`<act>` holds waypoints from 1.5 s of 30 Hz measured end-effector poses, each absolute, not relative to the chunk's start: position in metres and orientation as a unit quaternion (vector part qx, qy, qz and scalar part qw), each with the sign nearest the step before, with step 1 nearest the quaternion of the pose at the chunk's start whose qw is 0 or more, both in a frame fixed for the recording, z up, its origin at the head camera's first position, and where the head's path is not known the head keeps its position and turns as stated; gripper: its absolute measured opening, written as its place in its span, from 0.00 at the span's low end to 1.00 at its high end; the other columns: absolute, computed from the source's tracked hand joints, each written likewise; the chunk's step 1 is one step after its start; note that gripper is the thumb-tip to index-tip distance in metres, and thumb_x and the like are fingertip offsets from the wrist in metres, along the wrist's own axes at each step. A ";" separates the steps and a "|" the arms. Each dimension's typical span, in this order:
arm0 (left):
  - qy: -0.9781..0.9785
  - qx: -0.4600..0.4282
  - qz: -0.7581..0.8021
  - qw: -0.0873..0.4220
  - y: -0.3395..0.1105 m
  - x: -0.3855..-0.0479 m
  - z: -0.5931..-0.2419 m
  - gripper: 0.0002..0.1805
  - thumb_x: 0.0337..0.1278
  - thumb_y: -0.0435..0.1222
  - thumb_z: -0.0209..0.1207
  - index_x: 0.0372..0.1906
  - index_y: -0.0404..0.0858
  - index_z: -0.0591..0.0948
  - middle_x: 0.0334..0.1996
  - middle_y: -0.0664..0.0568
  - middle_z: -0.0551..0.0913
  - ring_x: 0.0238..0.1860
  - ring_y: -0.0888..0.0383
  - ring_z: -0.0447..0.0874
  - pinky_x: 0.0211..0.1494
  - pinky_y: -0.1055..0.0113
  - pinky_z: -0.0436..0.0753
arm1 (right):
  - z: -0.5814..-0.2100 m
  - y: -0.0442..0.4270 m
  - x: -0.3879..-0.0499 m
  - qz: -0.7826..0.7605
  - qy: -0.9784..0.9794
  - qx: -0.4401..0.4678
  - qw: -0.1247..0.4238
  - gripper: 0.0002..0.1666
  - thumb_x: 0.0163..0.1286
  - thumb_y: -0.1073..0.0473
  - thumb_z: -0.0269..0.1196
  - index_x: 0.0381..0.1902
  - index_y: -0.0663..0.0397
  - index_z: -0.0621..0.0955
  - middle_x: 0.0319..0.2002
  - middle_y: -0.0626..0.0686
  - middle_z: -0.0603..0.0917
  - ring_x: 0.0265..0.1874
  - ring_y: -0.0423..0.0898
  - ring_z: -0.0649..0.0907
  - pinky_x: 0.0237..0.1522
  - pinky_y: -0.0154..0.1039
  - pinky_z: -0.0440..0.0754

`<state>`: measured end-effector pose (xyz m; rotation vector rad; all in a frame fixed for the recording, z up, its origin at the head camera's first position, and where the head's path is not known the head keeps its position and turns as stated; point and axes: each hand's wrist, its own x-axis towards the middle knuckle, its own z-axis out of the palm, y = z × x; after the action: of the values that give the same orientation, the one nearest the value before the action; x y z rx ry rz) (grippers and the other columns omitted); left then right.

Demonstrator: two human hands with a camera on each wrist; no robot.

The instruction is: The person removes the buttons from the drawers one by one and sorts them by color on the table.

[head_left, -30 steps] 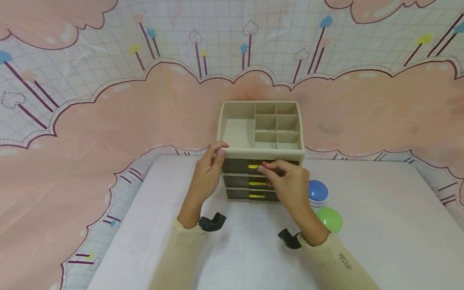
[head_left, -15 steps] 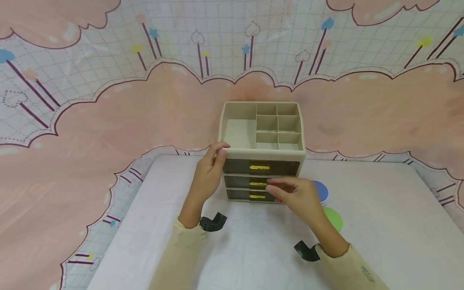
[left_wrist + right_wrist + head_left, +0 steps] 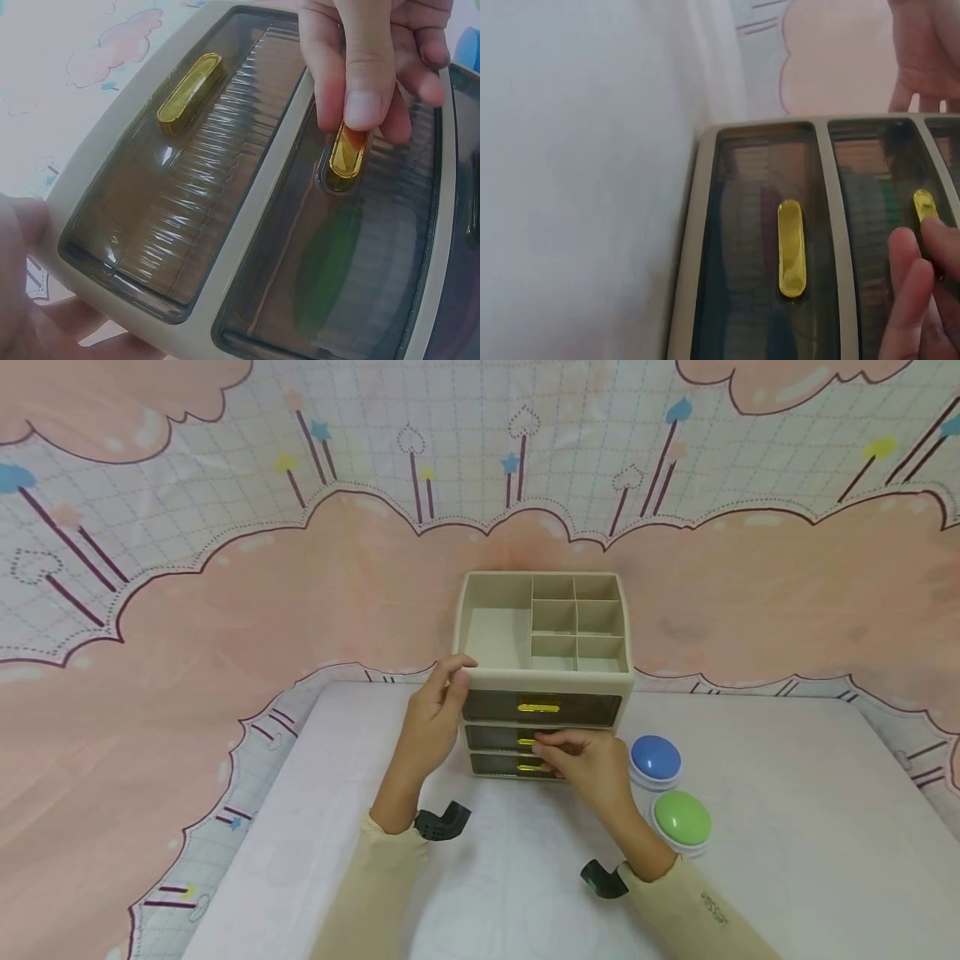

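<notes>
A cream desktop drawer organizer (image 3: 546,677) stands at the back of the table, with three dark see-through drawers and gold handles. My left hand (image 3: 431,718) grips its upper left corner, thumb at the front and fingers over the edge. On the middle drawer, my right hand (image 3: 592,764) pinches the gold handle (image 3: 349,155) between thumb and finger. All three drawers sit closed. Through the middle drawer's front a green shape (image 3: 326,270) shows dimly. The bottom drawer's handle (image 3: 792,247) is untouched, as is the top drawer's handle (image 3: 538,708).
To the organizer's right, a blue domed button (image 3: 656,757) and a green domed button (image 3: 682,817), both on white bases, stand on the white table (image 3: 810,827). A patterned cloth (image 3: 360,585) hangs behind. Open compartments (image 3: 577,618) form the organizer's top.
My right hand has left the top drawer's handle, moved down and right, then left onto the middle drawer's handle. The left hand has kept its place on the organizer.
</notes>
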<state>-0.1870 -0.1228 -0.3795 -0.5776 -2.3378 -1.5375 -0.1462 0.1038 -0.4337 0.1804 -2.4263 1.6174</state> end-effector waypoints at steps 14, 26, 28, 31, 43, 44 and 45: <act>-0.810 -0.202 -0.535 0.131 -0.123 -0.186 -0.379 0.14 0.81 0.43 0.47 0.61 0.46 0.74 0.60 0.47 0.80 0.57 0.49 0.79 0.69 0.47 0.76 | -0.436 0.101 -0.129 0.535 -0.838 0.029 0.106 0.06 0.59 0.61 0.77 0.35 0.50 0.92 0.30 0.50 0.92 0.21 0.45 0.87 0.24 0.32 0.82; -0.808 -0.203 -0.536 0.137 -0.124 -0.188 -0.380 0.13 0.81 0.43 0.48 0.61 0.46 0.75 0.57 0.46 0.81 0.55 0.49 0.80 0.65 0.47 0.79 | -0.436 0.101 -0.089 0.536 -0.837 0.044 0.102 0.07 0.57 0.63 0.78 0.33 0.45 0.92 0.21 0.45 0.89 0.17 0.40 0.85 0.21 0.34 0.82; -0.808 -0.202 -0.536 0.137 -0.124 -0.188 -0.380 0.13 0.81 0.43 0.48 0.61 0.46 0.75 0.56 0.46 0.81 0.55 0.49 0.80 0.65 0.47 0.79 | -0.437 0.101 -0.082 0.535 -0.837 0.048 0.102 0.08 0.56 0.63 0.78 0.33 0.44 0.92 0.21 0.43 0.89 0.17 0.40 0.84 0.21 0.34 0.82; -0.809 -0.201 -0.535 0.137 -0.124 -0.188 -0.380 0.13 0.81 0.43 0.48 0.61 0.46 0.75 0.57 0.46 0.81 0.57 0.48 0.80 0.66 0.47 0.78 | -0.438 0.101 -0.073 0.537 -0.837 0.053 0.096 0.08 0.56 0.63 0.78 0.32 0.43 0.92 0.21 0.41 0.89 0.16 0.41 0.85 0.22 0.34 0.82; -0.808 -0.202 -0.538 0.132 -0.124 -0.188 -0.381 0.14 0.81 0.44 0.48 0.61 0.46 0.75 0.58 0.46 0.80 0.58 0.48 0.80 0.68 0.46 0.77 | -0.413 0.109 -0.063 0.440 -0.876 0.175 0.096 0.13 0.58 0.57 0.78 0.43 0.44 0.91 0.21 0.37 0.86 0.16 0.27 0.78 0.20 0.29 0.78; -0.808 -0.202 -0.538 0.132 -0.124 -0.188 -0.381 0.14 0.81 0.44 0.48 0.61 0.46 0.75 0.58 0.46 0.80 0.57 0.48 0.80 0.68 0.46 0.77 | -0.409 0.109 -0.066 0.424 -0.877 0.191 0.118 0.14 0.57 0.56 0.78 0.43 0.45 0.91 0.21 0.37 0.85 0.17 0.27 0.77 0.20 0.28 0.77; -0.808 -0.202 -0.538 0.133 -0.124 -0.188 -0.381 0.14 0.81 0.44 0.48 0.61 0.46 0.75 0.58 0.46 0.80 0.57 0.48 0.80 0.68 0.46 0.77 | -0.405 0.108 -0.069 0.410 -0.877 0.207 0.143 0.15 0.57 0.56 0.79 0.44 0.46 0.91 0.22 0.38 0.85 0.18 0.27 0.77 0.21 0.27 0.77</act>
<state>-0.1882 -0.1242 -0.3812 -0.5845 -2.3429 -1.5594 -0.0689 0.1077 -0.4053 0.5976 -2.5287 1.1832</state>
